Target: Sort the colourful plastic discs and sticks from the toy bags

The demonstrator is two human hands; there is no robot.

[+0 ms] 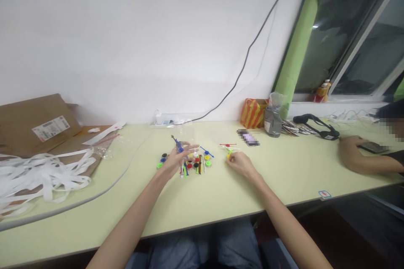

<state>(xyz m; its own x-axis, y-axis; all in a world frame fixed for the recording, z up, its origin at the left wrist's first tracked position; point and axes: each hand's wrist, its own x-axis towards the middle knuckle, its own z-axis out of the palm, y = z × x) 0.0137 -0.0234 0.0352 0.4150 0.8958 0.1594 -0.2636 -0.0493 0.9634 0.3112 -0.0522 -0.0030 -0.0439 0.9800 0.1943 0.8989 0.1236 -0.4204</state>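
Note:
My left hand (174, 160) grips a blue arrow spinner (179, 148) between its fingers, its dark tip pointing up and left. Around and under that hand is a pile of small plastic parts, with round discs such as a red disc (190, 166) and a green disc (208, 163), plus thin arrows in several colours. Another blue arrow spinner (207, 152) lies at the pile's right edge. Farther right, my right hand (242, 164) is closed with its fingertips on a yellow-green spinner piece (229, 151), partly hidden by the fingers. Just beyond it rests a red arrow spinner (227, 145).
At left are a cardboard box (38, 122), tangled white strips (38, 176) and a grey cable (104, 193). Toward the back stand a phone (249, 138), a striped bag (251, 113) and a grey container (273, 122). Another person's arm (360, 159) rests at right near a black strap (318, 126).

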